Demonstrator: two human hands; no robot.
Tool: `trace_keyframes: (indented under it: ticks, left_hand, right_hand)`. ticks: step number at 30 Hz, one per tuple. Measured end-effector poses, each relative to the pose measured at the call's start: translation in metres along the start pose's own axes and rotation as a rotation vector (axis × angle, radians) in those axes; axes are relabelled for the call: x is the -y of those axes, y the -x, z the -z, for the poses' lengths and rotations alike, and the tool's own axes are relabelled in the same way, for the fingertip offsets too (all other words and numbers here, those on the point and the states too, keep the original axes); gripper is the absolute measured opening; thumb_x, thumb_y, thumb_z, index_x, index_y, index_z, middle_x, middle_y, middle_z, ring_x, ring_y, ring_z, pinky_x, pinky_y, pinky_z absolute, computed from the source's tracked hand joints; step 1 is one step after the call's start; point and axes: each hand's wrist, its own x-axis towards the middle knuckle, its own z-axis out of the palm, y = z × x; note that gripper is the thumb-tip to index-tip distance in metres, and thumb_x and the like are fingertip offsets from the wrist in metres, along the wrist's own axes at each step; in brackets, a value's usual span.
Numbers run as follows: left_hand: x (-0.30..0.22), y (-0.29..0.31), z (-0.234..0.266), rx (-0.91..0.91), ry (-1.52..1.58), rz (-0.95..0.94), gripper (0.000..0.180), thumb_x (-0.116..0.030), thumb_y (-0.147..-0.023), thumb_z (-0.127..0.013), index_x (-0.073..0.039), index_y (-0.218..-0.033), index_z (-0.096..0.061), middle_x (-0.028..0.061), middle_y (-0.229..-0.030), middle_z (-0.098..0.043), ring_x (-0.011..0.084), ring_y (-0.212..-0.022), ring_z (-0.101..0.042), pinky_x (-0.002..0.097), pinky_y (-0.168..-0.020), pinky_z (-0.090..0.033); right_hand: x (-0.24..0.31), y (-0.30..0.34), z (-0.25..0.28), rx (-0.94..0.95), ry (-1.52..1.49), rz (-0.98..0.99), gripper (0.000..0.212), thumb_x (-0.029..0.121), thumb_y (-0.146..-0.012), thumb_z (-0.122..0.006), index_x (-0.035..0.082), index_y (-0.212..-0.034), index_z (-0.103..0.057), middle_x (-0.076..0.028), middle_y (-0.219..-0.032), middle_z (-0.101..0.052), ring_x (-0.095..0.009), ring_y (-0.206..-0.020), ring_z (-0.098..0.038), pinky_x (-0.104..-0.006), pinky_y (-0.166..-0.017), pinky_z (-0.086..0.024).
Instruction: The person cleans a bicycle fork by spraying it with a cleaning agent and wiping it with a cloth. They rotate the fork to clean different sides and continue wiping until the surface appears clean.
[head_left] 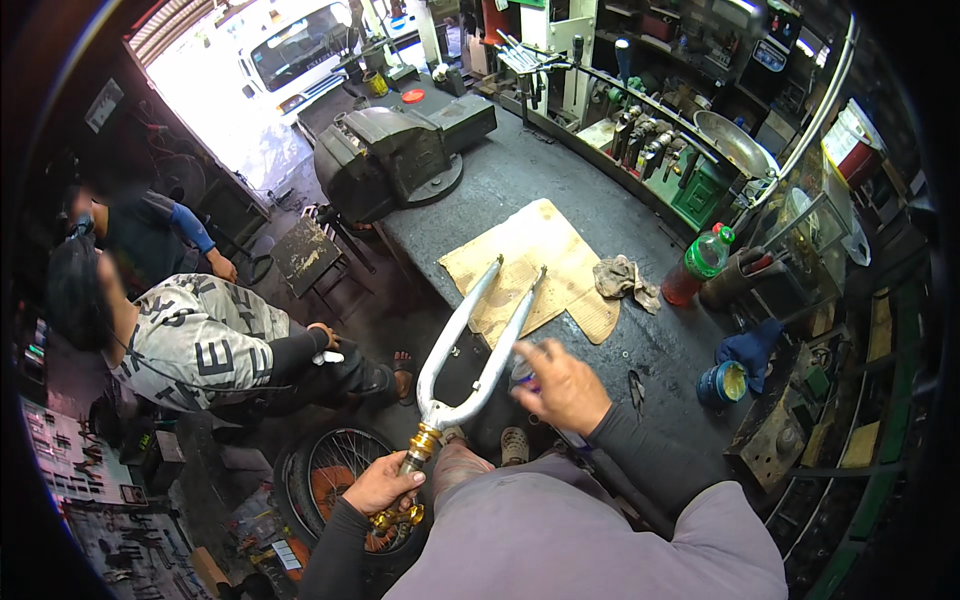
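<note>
My left hand (386, 488) is closed round the steerer tube of a silver bicycle fork (440, 360). Gold-coloured rings (424, 440) circle the fork below its crown, and a gold-coloured part (398, 518) hangs by my left fingers. The two legs point away from me, their tips over a stained cardboard sheet (560, 255) on the workbench. Right of the fork, my right hand (565, 385) is curled and slightly blurred. By its fingers shows a small bluish, shiny thing (522, 372), mostly hidden, its kind unclear.
A large bench vise (385, 155) stands at the far left of the workbench (490, 165). Right of the cardboard are a crumpled rag (625, 280), a red bottle with a green cap (698, 265) and a blue can (722, 383). Two people are at left; a wheel (330, 465) lies below.
</note>
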Motion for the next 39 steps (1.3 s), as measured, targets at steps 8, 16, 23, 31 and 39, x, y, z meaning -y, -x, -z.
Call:
trace_keyframes:
  ticks: [8, 16, 23, 31, 39]
  left_hand:
    - [0.009, 0.019, -0.042, -0.196, -0.147, -0.125, 0.046, -0.016, -0.105, -0.078, 0.001, -0.144, -0.06, 0.0014, -0.084, -0.068, 0.0106, -0.063, -0.064, 0.0277, -0.059, -0.052]
    - [-0.024, 0.04, -0.084, -0.669, -0.816, -0.332, 0.056, -0.018, -0.095, -0.082, -0.004, -0.146, -0.062, 0.025, -0.097, -0.078, 0.0446, -0.092, -0.079, 0.0498, -0.08, -0.06]
    - [-0.02, 0.051, -0.105, -0.765, -0.996, -0.298, 0.056, -0.019, -0.096, -0.08, -0.012, -0.148, -0.059, 0.0288, -0.095, -0.077, 0.052, -0.093, -0.076, 0.06, -0.08, -0.058]
    - [-0.026, 0.055, -0.12, -0.794, -1.09, -0.28, 0.058, -0.02, -0.095, -0.082, -0.016, -0.148, -0.059, 0.027, -0.097, -0.078, 0.0512, -0.093, -0.075, 0.0614, -0.079, -0.058]
    - [-0.011, 0.046, -0.116, -0.843, -1.099, -0.316, 0.062, -0.016, -0.09, -0.087, -0.015, -0.147, -0.062, 0.0262, -0.099, -0.078, 0.0512, -0.093, -0.075, 0.0607, -0.079, -0.058]
  right_hand:
    - [-0.051, 0.015, 0.066, -0.826, -0.733, -0.051, 0.075, 0.019, -0.101, -0.084, 0.005, -0.163, -0.045, -0.019, -0.134, -0.067, -0.026, -0.109, -0.074, -0.0409, -0.095, -0.065]
    - [0.009, 0.065, 0.037, -0.01, -0.24, 0.002, 0.073, 0.023, -0.09, -0.091, 0.014, -0.154, -0.056, -0.029, -0.135, -0.061, -0.042, -0.11, -0.075, -0.0479, -0.09, -0.064]
    - [0.041, 0.068, 0.002, 0.056, -0.281, 0.183, 0.071, 0.026, -0.091, -0.089, 0.014, -0.152, -0.057, -0.024, -0.128, -0.062, -0.045, -0.112, -0.072, -0.0502, -0.093, -0.062]
    - [0.019, 0.059, 0.019, 0.029, -0.168, -0.019, 0.074, 0.027, -0.092, -0.088, 0.014, -0.157, -0.053, -0.027, -0.132, -0.062, -0.048, -0.108, -0.072, -0.0522, -0.092, -0.062]
    - [-0.046, 0.034, 0.059, -0.559, -0.2, -0.125, 0.092, 0.021, -0.089, -0.089, 0.0, -0.165, -0.042, -0.032, -0.15, -0.059, -0.051, -0.137, -0.06, -0.0517, -0.116, -0.051]
